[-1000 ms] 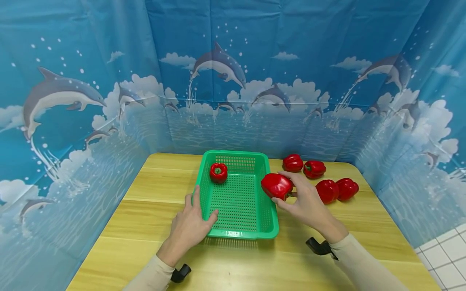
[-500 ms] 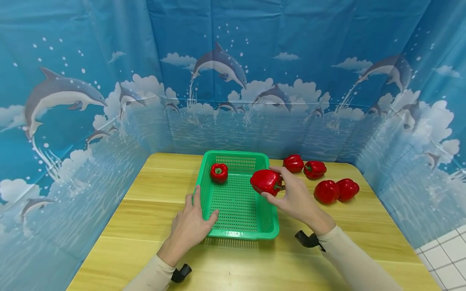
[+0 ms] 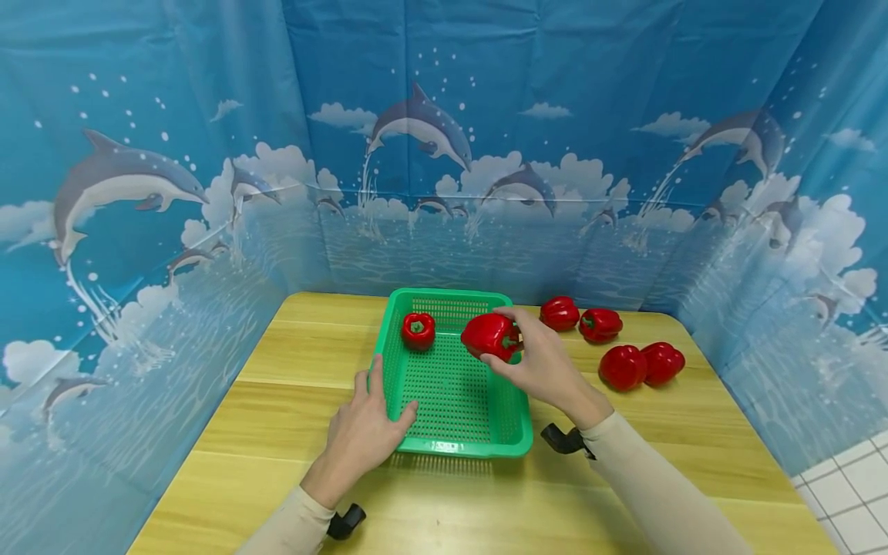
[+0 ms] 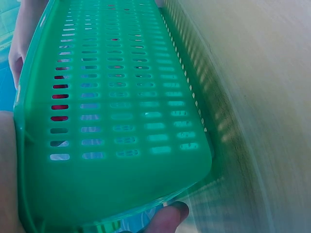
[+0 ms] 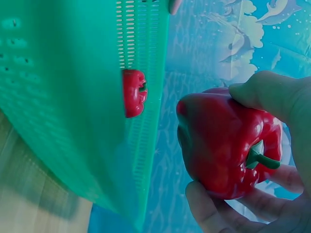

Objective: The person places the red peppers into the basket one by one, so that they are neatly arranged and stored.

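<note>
A glossy red bell pepper [image 3: 489, 334] hangs above the right part of a green plastic basket [image 3: 458, 448]. My right hand [image 3: 544, 366] grips it near the stem end, thumb on one side and fingers on the other; the green stem [image 5: 262, 158] shows in the right wrist view. At the basket's near left corner, my left hand [image 3: 362, 432] holds the rim, thumb over the edge; a fingertip [image 4: 167, 218] shows beyond the basket wall in the left wrist view. Another red bell pepper [image 3: 418, 331] stands stem up in the basket's far left corner.
Right of the basket, several red bell peppers lie on the wooden table [image 3: 277, 385]: two at the back, including one pepper [image 3: 600, 325], and two touching nearer the front, including another pepper [image 3: 622, 368]. A blue dolphin-print curtain [image 3: 444, 231] encloses the table's back and sides.
My right hand has carried its bell pepper leftward, from the basket's right rim to above the inside. The left hand has stayed at the corner, and the basket has not moved.
</note>
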Available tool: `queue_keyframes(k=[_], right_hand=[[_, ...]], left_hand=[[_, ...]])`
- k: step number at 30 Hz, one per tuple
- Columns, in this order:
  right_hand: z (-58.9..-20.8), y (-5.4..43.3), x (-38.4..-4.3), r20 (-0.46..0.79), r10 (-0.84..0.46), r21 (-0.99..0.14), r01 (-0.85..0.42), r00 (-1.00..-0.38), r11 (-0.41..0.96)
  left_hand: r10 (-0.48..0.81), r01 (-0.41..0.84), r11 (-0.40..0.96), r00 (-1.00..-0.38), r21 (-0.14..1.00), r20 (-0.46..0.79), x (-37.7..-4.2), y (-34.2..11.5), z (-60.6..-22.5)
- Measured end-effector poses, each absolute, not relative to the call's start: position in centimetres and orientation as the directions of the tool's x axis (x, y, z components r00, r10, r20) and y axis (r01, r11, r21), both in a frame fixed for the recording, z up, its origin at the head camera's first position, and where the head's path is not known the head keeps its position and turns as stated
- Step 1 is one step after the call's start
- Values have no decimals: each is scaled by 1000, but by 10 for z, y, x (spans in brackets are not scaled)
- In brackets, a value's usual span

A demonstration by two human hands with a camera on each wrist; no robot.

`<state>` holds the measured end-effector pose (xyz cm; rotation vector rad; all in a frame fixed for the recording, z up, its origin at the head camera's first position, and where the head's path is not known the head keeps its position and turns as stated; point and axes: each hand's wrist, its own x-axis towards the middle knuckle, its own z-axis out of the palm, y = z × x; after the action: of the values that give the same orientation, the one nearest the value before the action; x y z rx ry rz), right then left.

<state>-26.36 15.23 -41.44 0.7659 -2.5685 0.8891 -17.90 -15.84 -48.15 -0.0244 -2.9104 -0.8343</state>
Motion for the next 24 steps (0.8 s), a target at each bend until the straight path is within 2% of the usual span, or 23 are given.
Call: queue_keyframes(k=[24], right_hand=[[-405, 100, -288, 342, -462, -557, -573, -818, 602]], left_hand=[[-8, 52, 854, -994, 518, 113, -180, -158, -480]])
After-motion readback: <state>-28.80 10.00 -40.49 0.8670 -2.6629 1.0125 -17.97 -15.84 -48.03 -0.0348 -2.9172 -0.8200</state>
